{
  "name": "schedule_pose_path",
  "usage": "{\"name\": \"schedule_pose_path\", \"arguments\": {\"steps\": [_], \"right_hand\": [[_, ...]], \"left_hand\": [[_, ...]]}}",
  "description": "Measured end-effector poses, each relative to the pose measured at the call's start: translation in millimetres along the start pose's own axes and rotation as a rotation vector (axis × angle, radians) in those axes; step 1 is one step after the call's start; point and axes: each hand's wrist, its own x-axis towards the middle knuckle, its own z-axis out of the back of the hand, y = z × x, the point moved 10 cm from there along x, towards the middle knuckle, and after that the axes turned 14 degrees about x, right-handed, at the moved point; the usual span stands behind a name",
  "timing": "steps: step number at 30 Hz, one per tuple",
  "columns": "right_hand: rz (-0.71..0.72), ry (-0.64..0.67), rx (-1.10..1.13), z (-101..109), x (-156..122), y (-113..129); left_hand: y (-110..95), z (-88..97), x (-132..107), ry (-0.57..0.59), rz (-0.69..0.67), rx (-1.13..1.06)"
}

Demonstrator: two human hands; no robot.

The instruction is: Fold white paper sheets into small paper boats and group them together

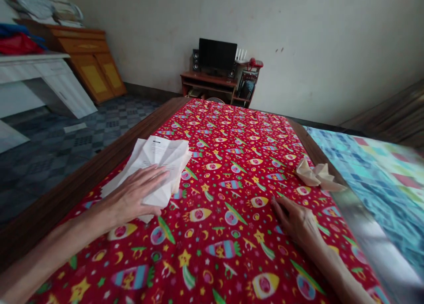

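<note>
My left hand (141, 187) lies flat, fingers stretched out, on top of a stack of creased paper sheets (168, 156). The top sheet is white with printed text and fold lines; its lower left part is hidden under the hand. On the right, my right hand (294, 215) rests on the red patterned cloth (218, 202) with nothing visible in it. Its fingers point left, thumb and forefinger a little apart, the other fingers mostly hidden. Beyond that hand stand two folded paper shapes (319, 176) in a cream colour, side by side near the cloth's right edge.
The cloth covers a surface with dark wooden edges (132, 131). A bed with a blue patterned sheet (374, 193) adjoins on the right. A desk with a monitor (217, 54) stands against the far wall. At left are a white desk (66, 83) and a wooden cabinet (96, 65).
</note>
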Motion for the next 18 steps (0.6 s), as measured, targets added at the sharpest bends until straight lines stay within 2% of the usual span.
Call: {"name": "schedule_pose_path", "arguments": {"steps": [2, 5, 13, 18], "right_hand": [[0.011, 0.003, -0.001, -0.2, 0.4, 2.0], [0.021, -0.001, 0.0, -0.1, -0.5, 3.1], [0.037, -0.005, -0.017, -0.7, -3.3, 1.3], [0.04, -0.007, -0.017, -0.9, -3.0, 0.9]], "left_hand": [[11.5, -10.5, -15.7, 0.034, 0.022, 0.011], [16.7, -19.4, -26.1, 0.063, 0.062, 0.002], [22.8, -19.2, -25.7, 0.069, 0.092, -0.168], [19.0, -19.3, -25.7, 0.075, 0.066, -0.09]]}}
